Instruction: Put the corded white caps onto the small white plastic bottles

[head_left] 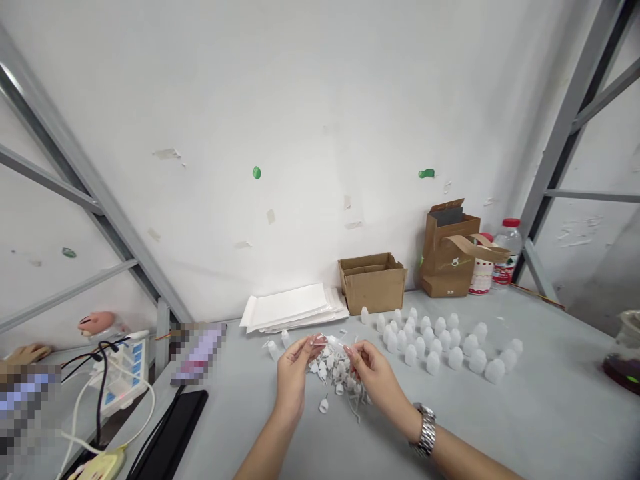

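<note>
I have my left hand (295,367) and right hand (371,367) pinched on a small white plastic piece (335,343) between them. Beneath both hands, a pile of small white plastic parts (330,362) lies on the grey counter (240,400); rounded frosted-white plastic pieces (433,363) stand right of the right hand.

Before you on the tabletop (235,400) lies a pile of small parts (330,363). Upright pieces (433,363) stand to its right, a box (376,293) behind.
</note>
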A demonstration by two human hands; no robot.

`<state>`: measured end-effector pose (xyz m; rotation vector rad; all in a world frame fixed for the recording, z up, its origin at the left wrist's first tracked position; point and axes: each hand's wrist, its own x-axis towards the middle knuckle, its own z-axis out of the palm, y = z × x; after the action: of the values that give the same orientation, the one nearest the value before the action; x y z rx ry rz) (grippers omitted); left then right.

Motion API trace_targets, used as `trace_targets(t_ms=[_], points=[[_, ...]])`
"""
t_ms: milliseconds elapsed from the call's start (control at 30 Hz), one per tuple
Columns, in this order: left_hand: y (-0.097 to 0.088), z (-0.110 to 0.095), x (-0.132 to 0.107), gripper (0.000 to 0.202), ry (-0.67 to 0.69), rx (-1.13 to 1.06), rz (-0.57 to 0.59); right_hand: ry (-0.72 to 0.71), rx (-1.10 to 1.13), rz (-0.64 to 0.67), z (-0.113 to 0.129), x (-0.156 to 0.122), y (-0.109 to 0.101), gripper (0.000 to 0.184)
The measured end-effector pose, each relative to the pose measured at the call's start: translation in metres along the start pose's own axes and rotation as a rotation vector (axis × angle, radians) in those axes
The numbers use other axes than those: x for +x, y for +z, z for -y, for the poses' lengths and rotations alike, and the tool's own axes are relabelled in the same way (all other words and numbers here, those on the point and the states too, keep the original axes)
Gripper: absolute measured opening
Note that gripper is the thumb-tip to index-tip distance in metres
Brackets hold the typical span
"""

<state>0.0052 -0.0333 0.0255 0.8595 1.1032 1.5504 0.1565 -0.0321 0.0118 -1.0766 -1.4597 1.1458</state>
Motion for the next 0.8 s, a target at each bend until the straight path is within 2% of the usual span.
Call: trace_targets(t_ms=[133,267,433,533,800], points=[[-0.004,-0.002,0.006,0.014,-0.138,-0.247,-0.052,-0.080,-0.090,0.040,0.000,-0.004,0.001,0.031],[-0.005,-0.002,0.008,0.012,-0.227,-0.333,-0.057,-0.133,-0.166,0.059,0.002,-0.007,0.002,0.029],[-0.002,-0.002,0.004,0.019,-0.220,-0.329,0.113,-0.159,-0.158,0.057,0.009,-0.009,0.001,0.030],[-0.001,-0.002,0.001,0.023,-0.222,-0.328,0.173,-0.167,-0.157,0.047,0.010,-0.010,0.000,0.029],[-0.003,0.001,0.001,0.020,-0.237,-0.352,0.178,-0.179,-0.174,0.022,0.008,-0.009,0.000,0.028]])
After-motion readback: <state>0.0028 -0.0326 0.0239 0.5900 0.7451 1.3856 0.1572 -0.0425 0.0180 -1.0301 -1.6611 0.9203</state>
